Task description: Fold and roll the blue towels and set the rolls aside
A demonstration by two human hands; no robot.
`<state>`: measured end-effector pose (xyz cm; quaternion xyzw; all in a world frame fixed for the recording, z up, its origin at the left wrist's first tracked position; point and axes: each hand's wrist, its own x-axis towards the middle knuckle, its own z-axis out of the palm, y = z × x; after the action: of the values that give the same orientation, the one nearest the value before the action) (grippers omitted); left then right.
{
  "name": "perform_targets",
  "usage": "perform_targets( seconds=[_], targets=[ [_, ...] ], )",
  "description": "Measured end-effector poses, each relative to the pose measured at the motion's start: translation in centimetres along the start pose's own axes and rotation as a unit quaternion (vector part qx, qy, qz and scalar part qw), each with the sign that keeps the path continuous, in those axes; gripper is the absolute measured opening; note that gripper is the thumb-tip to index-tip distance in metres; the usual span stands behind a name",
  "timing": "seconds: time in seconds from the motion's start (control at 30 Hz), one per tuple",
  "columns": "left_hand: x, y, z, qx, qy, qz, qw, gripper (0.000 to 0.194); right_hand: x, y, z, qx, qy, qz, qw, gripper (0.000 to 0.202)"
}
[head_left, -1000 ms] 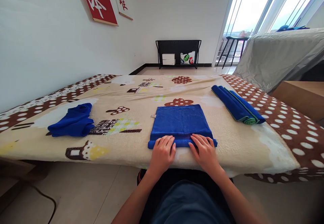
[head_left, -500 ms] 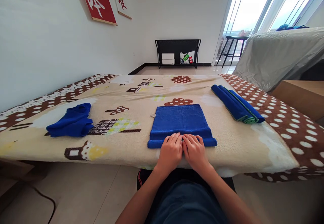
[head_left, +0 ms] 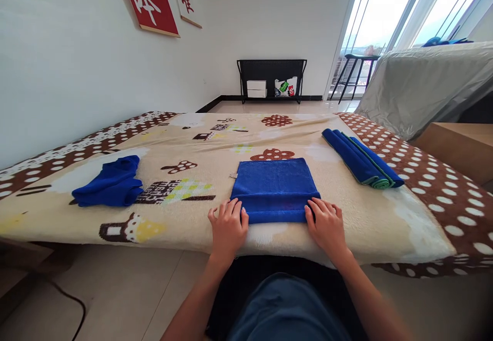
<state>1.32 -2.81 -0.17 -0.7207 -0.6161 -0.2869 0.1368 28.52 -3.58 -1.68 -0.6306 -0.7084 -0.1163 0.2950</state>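
A blue towel (head_left: 274,179) lies in front of me on the bed, its near edge turned up into a thick roll. My left hand (head_left: 228,223) grips the left end of that roll, fingers curled over it and thumb on the near side. At the right end, my right hand (head_left: 327,223) holds the roll the same way. The far part of the towel lies flat, with a small white tag at its left edge. Fingertips of both hands are partly hidden against the cloth.
A crumpled blue cloth (head_left: 111,182) lies to the left. Rolled blue towels with green edging (head_left: 362,158) rest on the right. Beneath everything is a patterned cream blanket (head_left: 185,151) with brown dotted borders. A cardboard box (head_left: 458,148) and a plastic-covered piece of furniture (head_left: 431,79) stand at right.
My hands have moved apart from the middle of the roll to its two ends. The other cloths have stayed in place.
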Motion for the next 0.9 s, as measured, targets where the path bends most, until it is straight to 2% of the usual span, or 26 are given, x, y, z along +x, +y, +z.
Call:
perform_targets(
  seconds=[0.17, 0.27, 0.37, 0.57, 0.67, 0.77, 0.9],
  targets=[
    [0.9, 5.3, 1.1, -0.044, -0.083, 0.072, 0.993, 0.036, 1.1, -5.5, 0.7, 0.075, -0.048, -0.055, 0.995, 0.034],
    [1.6, 6.5, 1.6, -0.070, -0.131, 0.129, 0.981, 0.041, 1.8, -6.9, 1.2, 0.100, -0.084, -0.096, 0.987, 0.036],
    [2.1, 5.6, 1.7, -0.071, -0.140, 0.122, 0.980, 0.041, 2.2, -6.1, 1.4, 0.081, -0.094, -0.079, 0.989, 0.037],
    [1.9, 0.5, 0.9, -0.015, -0.097, 0.012, 0.995, 0.041, 1.7, -1.1, 0.8, 0.028, -0.062, 0.003, 0.998, 0.037],
    [1.6, -1.2, 0.4, 0.007, -0.090, -0.019, 0.996, 0.042, 1.3, 0.7, 0.5, 0.007, -0.060, 0.017, 0.998, 0.038],
    [1.5, -0.8, 0.1, 0.025, -0.079, -0.023, 0.996, 0.040, 1.2, 0.5, 0.3, -0.014, -0.059, 0.018, 0.998, 0.039],
    [2.0, 2.5, 0.4, -0.020, -0.118, 0.044, 0.992, 0.039, 1.7, -2.9, 0.8, 0.001, -0.073, -0.023, 0.997, 0.039]
  ],
)
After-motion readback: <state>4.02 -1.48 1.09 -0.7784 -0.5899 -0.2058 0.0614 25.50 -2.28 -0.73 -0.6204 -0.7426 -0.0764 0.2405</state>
